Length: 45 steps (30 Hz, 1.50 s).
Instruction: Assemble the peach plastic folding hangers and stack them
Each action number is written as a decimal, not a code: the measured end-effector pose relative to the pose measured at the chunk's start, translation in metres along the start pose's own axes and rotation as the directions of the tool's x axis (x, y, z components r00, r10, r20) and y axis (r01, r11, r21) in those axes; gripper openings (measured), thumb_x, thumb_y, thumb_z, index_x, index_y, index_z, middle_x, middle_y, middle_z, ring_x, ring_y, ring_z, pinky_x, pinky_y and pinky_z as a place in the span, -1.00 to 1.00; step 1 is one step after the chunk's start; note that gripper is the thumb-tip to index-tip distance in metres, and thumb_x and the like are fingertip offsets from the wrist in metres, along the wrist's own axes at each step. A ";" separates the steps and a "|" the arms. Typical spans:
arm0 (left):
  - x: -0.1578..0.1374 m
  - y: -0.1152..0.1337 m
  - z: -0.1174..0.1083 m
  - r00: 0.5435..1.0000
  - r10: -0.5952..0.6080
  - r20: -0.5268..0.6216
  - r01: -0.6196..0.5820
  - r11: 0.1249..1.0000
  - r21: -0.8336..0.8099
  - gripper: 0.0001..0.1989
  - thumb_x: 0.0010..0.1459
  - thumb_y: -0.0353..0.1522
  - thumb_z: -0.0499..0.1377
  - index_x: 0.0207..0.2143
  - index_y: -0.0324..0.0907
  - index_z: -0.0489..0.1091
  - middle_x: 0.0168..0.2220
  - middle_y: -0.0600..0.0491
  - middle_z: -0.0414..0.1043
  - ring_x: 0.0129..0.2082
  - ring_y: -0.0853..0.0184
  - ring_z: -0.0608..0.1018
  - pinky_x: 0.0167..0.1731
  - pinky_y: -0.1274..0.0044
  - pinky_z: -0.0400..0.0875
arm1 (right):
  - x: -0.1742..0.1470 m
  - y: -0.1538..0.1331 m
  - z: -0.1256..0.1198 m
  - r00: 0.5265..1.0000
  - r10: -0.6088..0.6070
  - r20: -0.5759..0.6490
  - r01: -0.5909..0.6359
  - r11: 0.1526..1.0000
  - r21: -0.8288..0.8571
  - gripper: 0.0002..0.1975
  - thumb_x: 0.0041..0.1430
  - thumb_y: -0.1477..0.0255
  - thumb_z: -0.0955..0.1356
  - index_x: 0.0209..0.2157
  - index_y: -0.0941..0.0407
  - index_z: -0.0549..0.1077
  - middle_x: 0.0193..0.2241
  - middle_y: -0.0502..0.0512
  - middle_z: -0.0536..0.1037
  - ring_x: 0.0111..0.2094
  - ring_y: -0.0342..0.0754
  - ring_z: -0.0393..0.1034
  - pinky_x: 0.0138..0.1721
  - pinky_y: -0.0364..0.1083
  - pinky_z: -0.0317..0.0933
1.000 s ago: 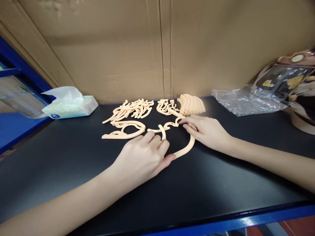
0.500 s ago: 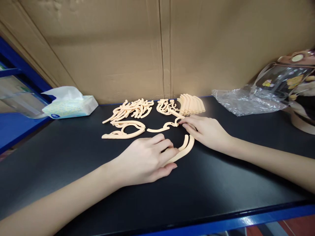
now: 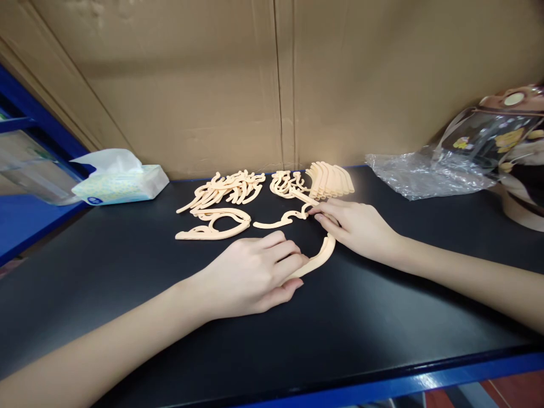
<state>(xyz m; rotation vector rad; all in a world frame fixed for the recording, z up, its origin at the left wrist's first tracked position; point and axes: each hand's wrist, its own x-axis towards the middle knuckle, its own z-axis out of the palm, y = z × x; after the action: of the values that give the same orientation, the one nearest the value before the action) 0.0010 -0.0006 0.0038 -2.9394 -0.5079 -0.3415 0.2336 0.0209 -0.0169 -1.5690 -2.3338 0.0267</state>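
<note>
My left hand (image 3: pixel 259 272) is closed around a curved cream plastic hanger arm (image 3: pixel 318 259), its thumb along the near side. A thinner curved strip lies against the arm's inner side; my fingers hide their left ends. My right hand (image 3: pixel 357 226) rests farther back with fingertips pinched at the right end of a wavy cream hanger piece (image 3: pixel 291 216) lying on the black table (image 3: pixel 191 351). Left of it lies a folding hanger (image 3: pixel 232 233) with its parts joined.
Behind are a heap of loose hanger parts (image 3: pixel 232 187), a smaller pile of hooks (image 3: pixel 287 184) and a row of curved arms (image 3: pixel 331 180). A tissue pack (image 3: pixel 123 187) stands left. Crumpled clear plastic (image 3: pixel 425 175) and a transparent bag (image 3: pixel 488 139) are at the right.
The thinner strip has moved in against the curved hanger arm, narrowing the gap between them. My left thumb has shifted slightly; my right hand is nearly still.
</note>
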 end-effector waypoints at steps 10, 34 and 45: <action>0.000 -0.002 0.001 1.000 -0.004 0.006 0.004 1.000 -0.014 -0.79 0.28 -0.38 0.02 -0.13 -0.21 0.41 -0.23 0.02 0.48 -0.22 0.32 0.49 -0.24 0.53 0.37 | 0.000 -0.001 -0.001 1.000 0.000 0.012 0.000 1.000 -0.021 -0.70 0.33 0.39 0.16 -0.03 0.05 0.44 -0.16 0.04 0.54 -0.20 -0.01 0.47 -0.24 -0.07 0.25; -0.001 -0.021 0.018 0.793 -0.608 -0.043 0.419 0.595 -0.686 -0.78 0.17 -0.41 0.14 -0.11 -0.16 0.27 -0.10 0.04 0.39 -0.28 0.41 0.49 -0.29 0.54 0.40 | -0.008 -0.010 0.001 0.949 -0.306 -0.072 0.272 0.914 -0.302 -0.66 0.36 0.35 0.13 -0.01 0.07 0.43 -0.35 0.04 0.49 -0.49 -0.12 0.32 -0.40 -0.11 0.06; -0.003 -0.024 0.023 0.790 -0.607 -0.086 0.419 0.636 -0.648 -0.78 0.19 -0.36 0.20 -0.11 -0.10 0.30 -0.12 0.11 0.38 -0.24 0.40 0.43 -0.28 0.55 0.34 | -0.008 -0.009 0.001 0.891 -0.441 -0.104 0.399 0.873 -0.282 -0.67 0.36 0.34 0.14 -0.08 0.10 0.46 -0.40 0.03 0.47 -0.57 -0.16 0.18 -0.44 -0.12 0.01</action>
<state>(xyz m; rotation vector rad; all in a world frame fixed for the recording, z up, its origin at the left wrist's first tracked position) -0.0050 0.0247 -0.0169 -3.1246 -1.4548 -1.2104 0.2277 0.0106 -0.0185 -1.0700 -2.5650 -0.5055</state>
